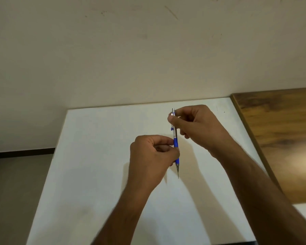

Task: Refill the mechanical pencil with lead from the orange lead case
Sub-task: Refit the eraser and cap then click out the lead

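A mechanical pencil [175, 134] with a silver barrel and blue grip is held upright above the white table [99, 156], its tip pointing down toward me. My left hand [152, 156] pinches the blue grip near the lower end. My right hand [196, 126] pinches the upper barrel just below the cap end. No orange lead case is in view.
The white table runs back to a cream wall [131, 50]. A wooden surface [281, 138] adjoins the table on the right. Floor with a dark skirting strip [21, 152] lies beyond the table's left edge.
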